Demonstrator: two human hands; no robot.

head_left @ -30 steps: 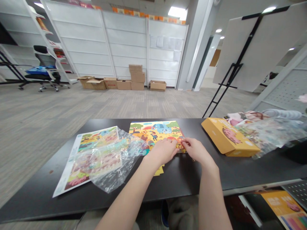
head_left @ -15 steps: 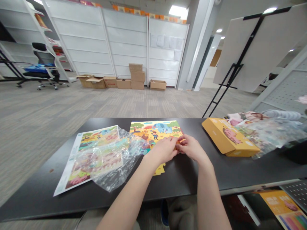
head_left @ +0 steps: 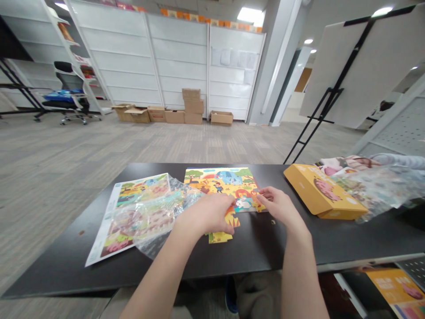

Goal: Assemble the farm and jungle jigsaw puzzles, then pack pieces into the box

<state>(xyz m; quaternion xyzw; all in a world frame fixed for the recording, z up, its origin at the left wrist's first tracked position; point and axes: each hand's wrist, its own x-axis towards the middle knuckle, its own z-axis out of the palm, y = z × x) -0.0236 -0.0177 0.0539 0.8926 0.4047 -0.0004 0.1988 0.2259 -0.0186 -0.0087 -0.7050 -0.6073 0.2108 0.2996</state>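
Note:
A jigsaw puzzle [head_left: 217, 177] with an elephant and other animals lies largely assembled on the dark table. My right hand [head_left: 277, 202] is at its lower right corner, with thumb and forefinger closed on a yellow puzzle piece [head_left: 258, 204] at the edge. My left hand [head_left: 209, 215] reaches over the puzzle's lower left part, palm down, with thumb and forefinger apart. Beside its fingertips are loose puzzle pieces [head_left: 233, 219], and another yellow piece [head_left: 219, 238] lies under the thumb. The left hand covers part of the puzzle.
A printed picture sheet [head_left: 114, 221] lies at left, partly under a crumpled clear plastic bag [head_left: 156, 221]. On the right are a yellow box [head_left: 322, 190] and more clear plastic packaging [head_left: 381, 186]. A small bit [head_left: 273, 222] lies near my right wrist.
My hands were together at the puzzle's lower right and have parted. The left moved left and down toward the loose pieces; the right shifted slightly right, uncovering the puzzle's lower right part.

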